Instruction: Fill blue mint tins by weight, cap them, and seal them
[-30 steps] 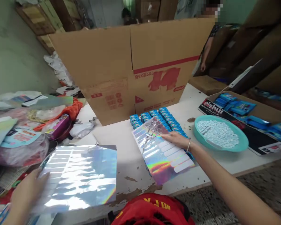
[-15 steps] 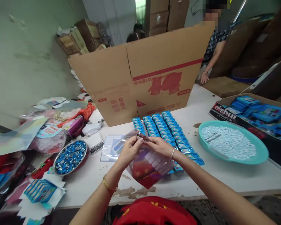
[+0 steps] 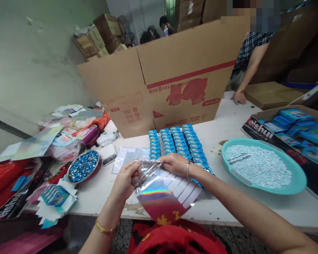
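My left hand pinches the left corner of a clear, shiny sticker sheet between thumb and fingers. At its upper edge, my right hand grips the same sheet. White label strips run along its right part, and a rainbow sheen crosses the middle. The sheet is tilted over the table's front edge, with red clothing showing through. Just beyond my hands stand rows of small blue tins, their near end partly hidden by my right hand and the sheet. Another label sheet lies flat on the table to the left.
A large cardboard sheet stands upright behind the tins. A turquoise basin holds white pieces; beside it is a box of blue packs. Leftward are a bowl of blue caps and a white scale. A person's hand rests on the table.
My left hand has moved left and down, away from my right hand. The crumpled sheet is now spread wider between them. My head view has shifted slightly.
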A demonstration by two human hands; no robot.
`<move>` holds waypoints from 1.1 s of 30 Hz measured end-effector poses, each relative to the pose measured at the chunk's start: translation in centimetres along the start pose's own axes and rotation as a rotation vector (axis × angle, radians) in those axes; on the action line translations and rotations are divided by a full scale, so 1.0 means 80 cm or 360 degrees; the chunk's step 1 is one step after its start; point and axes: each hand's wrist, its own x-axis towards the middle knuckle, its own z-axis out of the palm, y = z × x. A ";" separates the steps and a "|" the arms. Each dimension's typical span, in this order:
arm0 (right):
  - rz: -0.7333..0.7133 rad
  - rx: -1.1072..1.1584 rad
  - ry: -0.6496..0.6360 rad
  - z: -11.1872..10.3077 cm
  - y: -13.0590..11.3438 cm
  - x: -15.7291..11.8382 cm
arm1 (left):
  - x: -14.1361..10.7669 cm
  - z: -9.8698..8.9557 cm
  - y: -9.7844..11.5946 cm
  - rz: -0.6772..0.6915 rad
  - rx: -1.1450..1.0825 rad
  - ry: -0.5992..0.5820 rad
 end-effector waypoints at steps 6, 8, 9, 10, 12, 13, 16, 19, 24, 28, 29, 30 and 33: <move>0.0168 -0.0446 -0.0021 -0.006 0.010 0.005 | 0.018 -0.017 0.001 -0.0105 -0.0026 -0.0095; 0.0193 -0.0528 -0.0028 -0.008 0.014 0.010 | 0.027 -0.025 0.003 -0.0130 -0.0029 -0.0128; 0.0204 -0.0564 -0.0026 -0.009 0.016 0.014 | 0.033 -0.030 0.005 -0.0133 -0.0026 -0.0141; 0.0216 -0.0598 -0.0020 -0.010 0.018 0.018 | 0.038 -0.036 0.009 -0.0124 -0.0022 -0.0148; 0.0251 -0.0661 -0.0011 -0.011 0.022 0.031 | 0.049 -0.051 0.016 -0.0095 -0.0016 -0.0174; 0.0271 -0.0685 -0.0016 -0.011 0.023 0.038 | 0.054 -0.059 0.020 -0.0086 -0.0018 -0.0196; 0.0341 -0.0716 -0.0053 -0.010 0.023 0.064 | 0.071 -0.087 0.028 -0.0101 -0.0035 -0.0249; 0.0441 -0.0689 -0.0096 -0.006 0.012 0.092 | 0.093 -0.114 0.027 -0.0126 -0.0007 -0.0231; 0.0624 -0.0660 -0.0206 0.005 -0.016 0.143 | 0.131 -0.139 0.004 -0.0127 0.0259 -0.0300; 0.0705 -0.0790 -0.0364 0.015 -0.024 0.177 | 0.152 -0.147 -0.009 -0.0102 0.0448 -0.0420; 0.0708 -0.0835 -0.0401 0.018 -0.024 0.184 | 0.156 -0.150 -0.011 -0.0133 0.0457 -0.0480; 0.0704 -0.0880 -0.0439 0.022 -0.023 0.189 | 0.160 -0.152 -0.012 -0.0156 0.0447 -0.0517; 0.0630 -0.0991 -0.0527 0.035 -0.015 0.197 | 0.165 -0.162 -0.012 -0.0231 0.0286 -0.0502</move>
